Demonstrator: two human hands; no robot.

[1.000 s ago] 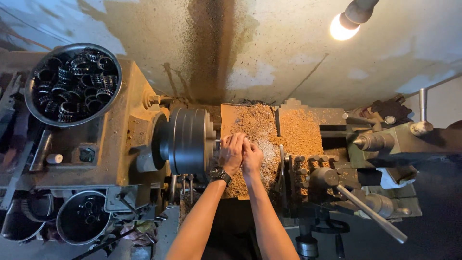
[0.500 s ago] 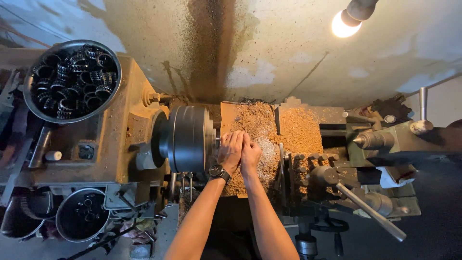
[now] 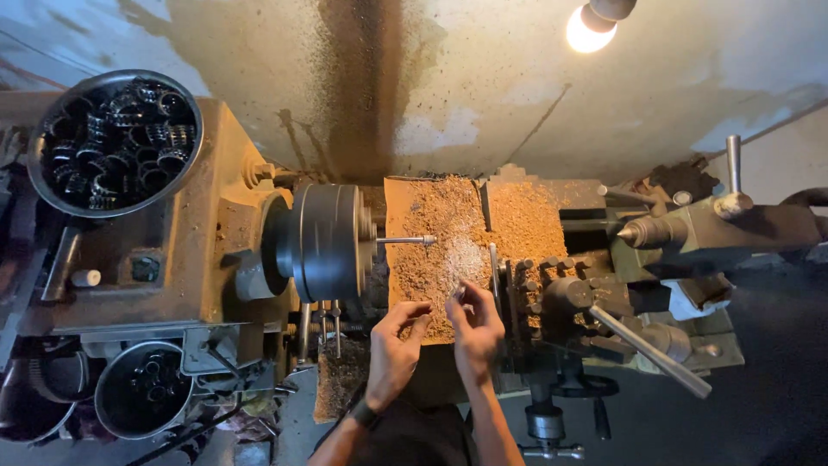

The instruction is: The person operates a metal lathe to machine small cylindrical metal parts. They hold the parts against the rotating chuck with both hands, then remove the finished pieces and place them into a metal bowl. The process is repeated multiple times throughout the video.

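Thin metal rod [image 3: 405,240] juts from lathe chuck [image 3: 326,242] over chip-covered tray [image 3: 431,259]; below it, left hand [image 3: 398,345] half-open, empty, right hand [image 3: 474,324] pinching a small part, unclear what; bowl of metal rings [image 3: 116,142] upper left.

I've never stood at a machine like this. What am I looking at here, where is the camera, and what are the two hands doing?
The camera sits on the person's head and looks straight down at a metal lathe. The round dark drum is its chuck, and a thin metal rod sticks out of it to the right. A tray behind the hands is covered in brownish shavings. On the right stands the tailstock with its pointed tip. A bowl at top left holds dark ring-shaped parts. The left hand is open, fingers curled, holding nothing. The right hand seems to pinch something small; I cannot tell what.
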